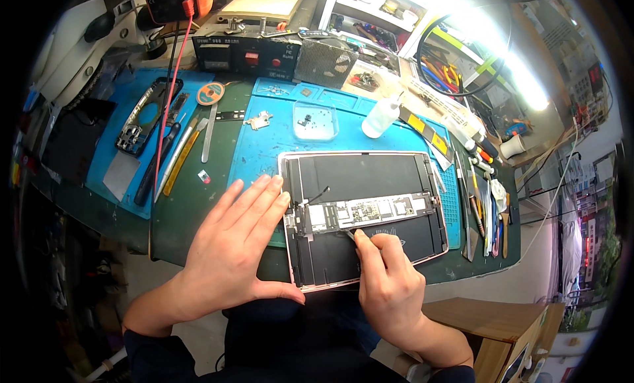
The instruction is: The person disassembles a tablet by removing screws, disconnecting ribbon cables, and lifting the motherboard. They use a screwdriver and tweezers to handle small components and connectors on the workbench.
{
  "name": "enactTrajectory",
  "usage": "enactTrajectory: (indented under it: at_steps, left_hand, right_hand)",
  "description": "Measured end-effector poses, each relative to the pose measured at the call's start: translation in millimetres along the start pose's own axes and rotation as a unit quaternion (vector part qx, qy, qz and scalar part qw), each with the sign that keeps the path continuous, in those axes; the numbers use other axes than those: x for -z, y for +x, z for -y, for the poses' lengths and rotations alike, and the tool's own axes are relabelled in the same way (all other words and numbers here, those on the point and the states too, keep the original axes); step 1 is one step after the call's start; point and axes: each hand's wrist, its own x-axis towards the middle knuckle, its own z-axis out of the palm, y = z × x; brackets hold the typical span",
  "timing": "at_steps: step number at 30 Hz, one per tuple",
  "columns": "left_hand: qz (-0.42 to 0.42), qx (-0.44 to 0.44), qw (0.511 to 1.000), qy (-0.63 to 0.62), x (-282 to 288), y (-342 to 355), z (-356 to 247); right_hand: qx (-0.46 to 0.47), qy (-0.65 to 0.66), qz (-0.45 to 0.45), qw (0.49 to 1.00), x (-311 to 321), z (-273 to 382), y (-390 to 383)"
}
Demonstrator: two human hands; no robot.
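An opened tablet (363, 171) with a pinkish rim lies at the front of the bench, its black inner panels showing. Across its middle runs a long circuit board (373, 212) with silvery parts. A short black cable (319, 194) sticks up beside the board's left end. My left hand (231, 241) lies flat with fingers stretched, its fingertips and thumb touching the tablet's left edge. Over the lower part of the tablet, my right hand (389, 277) pinches something thin, whose dark tip meets the board's lower edge; the rest is hidden by the fingers.
Behind the tablet, a blue mat (264, 145) carries a clear tray (316, 122) of small parts and a white bottle (381, 116). Phone frame (146, 118) and hand tools (177, 161) lie left. More tools (485, 211) crowd the right edge. A red wire (170, 99) hangs at left.
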Motion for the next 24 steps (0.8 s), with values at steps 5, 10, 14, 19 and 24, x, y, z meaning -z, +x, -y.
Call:
enactTrajectory:
  at_steps: [5,10,14,19,24]
  left_hand:
    - [0.000,-0.002,1.000,0.000,0,0,0]
    - [0.000,-0.003,1.000,0.005,-1,0,-1]
    - [0.000,-0.001,1.000,0.006,0,0,0]
    - [0.001,-0.001,1.000,0.003,0,-1,-1]
    - [0.018,0.006,1.000,0.003,3,2,-3]
  right_hand:
    - [-0.010,-0.010,0.002,1.000,2,0,-2]
    - [0.000,-0.027,-0.002,1.000,3,0,-3]
    - [-0.005,-0.037,0.001,0.999,10,1,-8]
    - [-0.021,-0.039,0.000,0.999,9,2,-9]
    - [-0.039,-0.047,-0.008,0.998,13,-3,-15]
